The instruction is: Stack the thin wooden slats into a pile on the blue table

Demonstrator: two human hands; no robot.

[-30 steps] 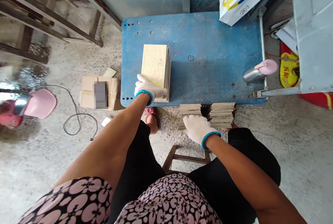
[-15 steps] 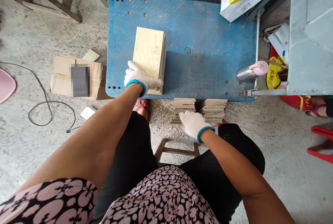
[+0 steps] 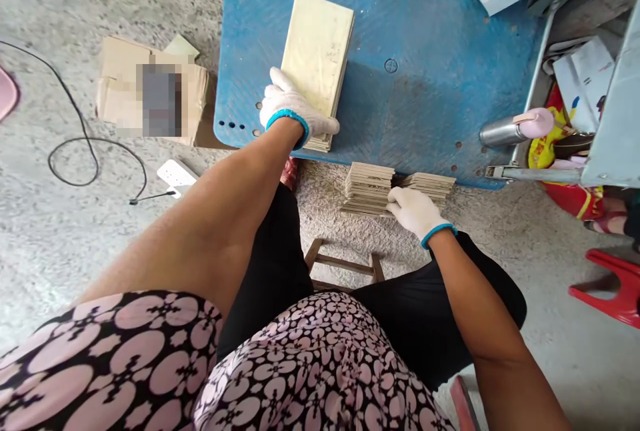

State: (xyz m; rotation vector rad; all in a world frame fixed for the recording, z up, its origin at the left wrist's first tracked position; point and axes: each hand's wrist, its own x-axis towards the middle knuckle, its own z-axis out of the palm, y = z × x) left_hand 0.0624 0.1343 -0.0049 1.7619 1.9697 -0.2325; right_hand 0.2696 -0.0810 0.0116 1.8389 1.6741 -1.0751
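A stack of pale cream tiles (image 3: pixel 317 57) lies on the blue platform (image 3: pixel 420 97). My left hand (image 3: pixel 290 107), in a white glove, grips the stack's near end, fingers curled over the edge. On the floor below the platform's front edge stand two low stacks of tiles, the left stack (image 3: pixel 367 187) and the right stack (image 3: pixel 433 184). My right hand (image 3: pixel 415 211), also gloved, rests between them with its fingers down on the tiles; I cannot see whether it grips one.
A steel flask with a pink cap (image 3: pixel 517 129) lies at the platform's right edge. A cardboard box (image 3: pixel 150 94), a black cable (image 3: pixel 75 157) and a white socket strip (image 3: pixel 175 174) lie on the concrete floor at left. A wooden stool (image 3: pixel 343 264) stands under me; a red stool (image 3: pixel 607 284) stands at right.
My view has swung closer and tilted. My right hand has shifted right, from the left floor stack to the gap between the two stacks. The left hand stays on the platform stack.
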